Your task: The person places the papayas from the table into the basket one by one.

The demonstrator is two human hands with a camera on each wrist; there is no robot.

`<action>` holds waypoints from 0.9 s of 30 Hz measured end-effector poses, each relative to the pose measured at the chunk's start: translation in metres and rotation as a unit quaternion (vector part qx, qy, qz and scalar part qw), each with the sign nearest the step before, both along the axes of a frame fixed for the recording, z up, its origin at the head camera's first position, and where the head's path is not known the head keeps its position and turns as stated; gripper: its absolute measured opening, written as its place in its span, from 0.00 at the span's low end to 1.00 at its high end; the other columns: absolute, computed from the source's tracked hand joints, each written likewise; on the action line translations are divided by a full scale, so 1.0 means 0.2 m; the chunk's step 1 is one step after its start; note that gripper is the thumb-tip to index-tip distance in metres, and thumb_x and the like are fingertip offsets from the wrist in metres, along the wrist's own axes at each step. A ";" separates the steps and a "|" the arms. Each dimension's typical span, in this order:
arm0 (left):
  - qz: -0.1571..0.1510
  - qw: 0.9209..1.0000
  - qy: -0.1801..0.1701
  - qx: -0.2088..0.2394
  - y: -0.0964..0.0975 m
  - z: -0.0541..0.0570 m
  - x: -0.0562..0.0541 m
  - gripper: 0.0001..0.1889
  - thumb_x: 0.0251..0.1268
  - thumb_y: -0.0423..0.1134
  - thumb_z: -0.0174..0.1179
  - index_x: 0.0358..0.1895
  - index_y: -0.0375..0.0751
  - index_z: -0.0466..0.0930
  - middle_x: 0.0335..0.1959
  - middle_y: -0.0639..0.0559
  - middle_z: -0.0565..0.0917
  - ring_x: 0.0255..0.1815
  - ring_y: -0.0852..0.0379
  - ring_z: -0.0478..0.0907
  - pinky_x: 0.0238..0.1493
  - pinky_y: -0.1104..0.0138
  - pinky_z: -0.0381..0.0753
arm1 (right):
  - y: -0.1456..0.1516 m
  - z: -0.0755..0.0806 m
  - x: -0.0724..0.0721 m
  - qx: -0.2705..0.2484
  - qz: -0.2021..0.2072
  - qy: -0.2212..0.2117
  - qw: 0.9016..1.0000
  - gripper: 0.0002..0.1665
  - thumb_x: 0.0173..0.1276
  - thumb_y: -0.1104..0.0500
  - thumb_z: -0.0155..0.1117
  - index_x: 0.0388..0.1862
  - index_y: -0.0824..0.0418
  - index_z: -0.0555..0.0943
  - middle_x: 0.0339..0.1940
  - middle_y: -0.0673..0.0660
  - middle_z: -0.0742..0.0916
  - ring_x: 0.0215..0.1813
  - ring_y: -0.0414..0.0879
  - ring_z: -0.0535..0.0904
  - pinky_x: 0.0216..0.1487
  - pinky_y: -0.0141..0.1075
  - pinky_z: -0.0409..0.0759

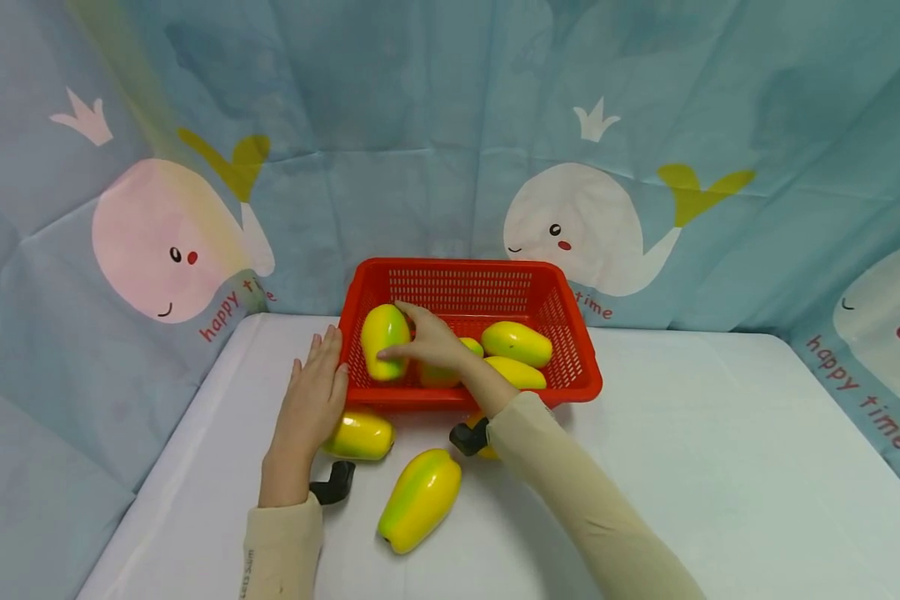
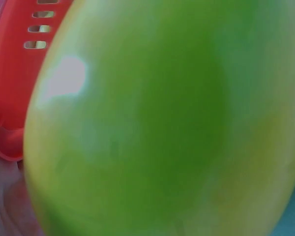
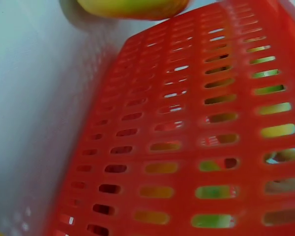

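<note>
My right hand reaches into a red plastic basket and grips a yellow-green papaya at its left end, thumb on the near side and fingers at the far side. Against the basket's left side rests my left hand, its fingers straight. Other papayas lie in the basket to the right, among them a greenish one and a yellow one; another is partly covered by the right hand. In the left wrist view a papaya fills most of the picture. The right wrist view shows the basket's slotted wall.
On the white table, one papaya lies by the left wrist and another nearer the front. A third is mostly hidden under the right forearm. Behind the basket hangs a blue curtain with whale prints.
</note>
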State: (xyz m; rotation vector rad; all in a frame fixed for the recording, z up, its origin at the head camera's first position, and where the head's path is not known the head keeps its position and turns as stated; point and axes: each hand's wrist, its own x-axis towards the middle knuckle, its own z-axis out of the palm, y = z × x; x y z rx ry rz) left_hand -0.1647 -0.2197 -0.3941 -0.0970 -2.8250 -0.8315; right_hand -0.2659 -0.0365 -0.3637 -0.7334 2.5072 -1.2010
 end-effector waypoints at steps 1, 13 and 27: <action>0.001 1.000 0.000 0.000 0.00 0.00 0.00 0.30 0.75 0.44 0.39 0.75 0.38 0.45 0.75 0.43 0.49 0.75 0.44 0.41 0.70 0.42 0.39 | -0.01 0.00 0.00 0.012 0.004 -0.003 1.000 0.53 0.55 0.47 0.72 0.75 0.58 0.56 0.71 0.56 0.67 0.67 0.50 0.66 0.67 0.44 0.65; 0.000 1.000 -0.002 0.002 0.00 0.01 -0.01 0.30 0.75 0.43 0.40 0.75 0.38 0.45 0.75 0.43 0.49 0.75 0.44 0.41 0.70 0.42 0.38 | -0.04 0.00 0.01 0.111 0.047 -0.009 0.993 0.54 0.55 0.47 0.72 0.75 0.59 0.55 0.71 0.55 0.68 0.68 0.47 0.66 0.69 0.39 0.62; -0.001 1.000 0.001 0.001 0.00 0.00 0.00 0.30 0.74 0.42 0.40 0.75 0.37 0.45 0.75 0.43 0.49 0.75 0.43 0.42 0.69 0.41 0.39 | 0.00 -0.01 0.01 0.094 0.035 0.027 0.995 0.46 0.59 0.52 0.70 0.73 0.56 0.60 0.70 0.55 0.69 0.68 0.49 0.66 0.67 0.42 0.65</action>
